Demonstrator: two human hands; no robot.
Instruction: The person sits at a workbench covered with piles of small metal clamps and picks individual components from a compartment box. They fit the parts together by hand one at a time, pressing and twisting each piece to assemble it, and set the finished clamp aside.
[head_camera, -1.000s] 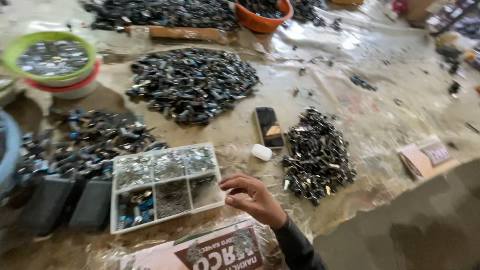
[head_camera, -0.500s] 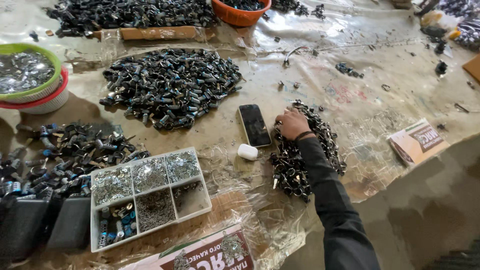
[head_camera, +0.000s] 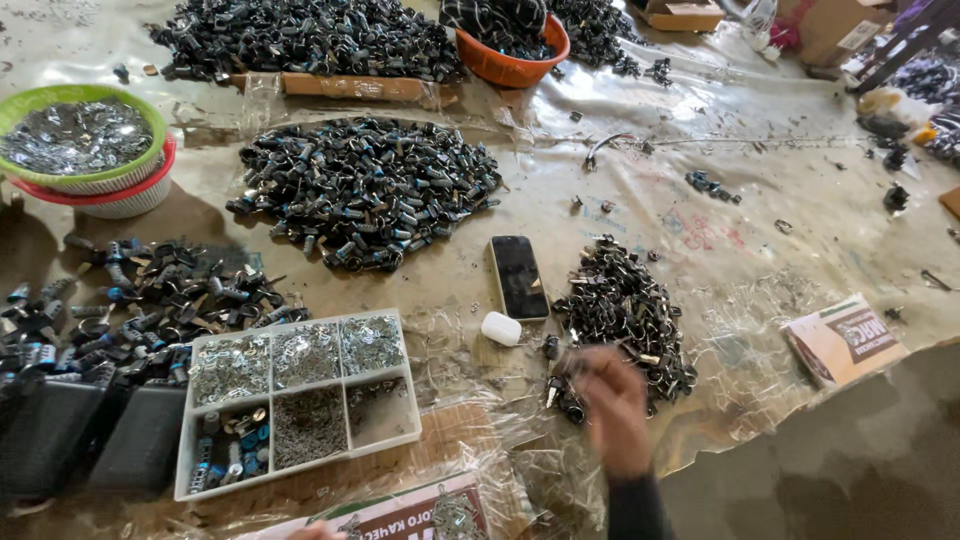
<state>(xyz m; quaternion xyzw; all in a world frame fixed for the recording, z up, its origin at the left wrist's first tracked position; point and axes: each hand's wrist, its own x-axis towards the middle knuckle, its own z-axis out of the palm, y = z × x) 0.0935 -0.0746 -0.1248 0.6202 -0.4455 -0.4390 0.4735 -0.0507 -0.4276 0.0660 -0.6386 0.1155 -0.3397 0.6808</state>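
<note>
Black metal clips (head_camera: 625, 315) in a heap near my right hand (head_camera: 612, 408), which is too blurred to tell if it's gripping anything. Left hand (head_camera: 315, 532) barely peeks in at the bottom edge. Phone (head_camera: 519, 277) and white case (head_camera: 501, 328) sit just left of the heap.

So the right hand (head_camera: 612, 405) went from hovering by the compartment box (head_camera: 300, 398) a second ago, out onto the small pile of dark metal parts (head_camera: 622, 318) half a second ago, and now it's pulled back to the pile's near edge, all motion-blurred. Can't tell if it grabbed anything. The view shifted a bit too.
</note>
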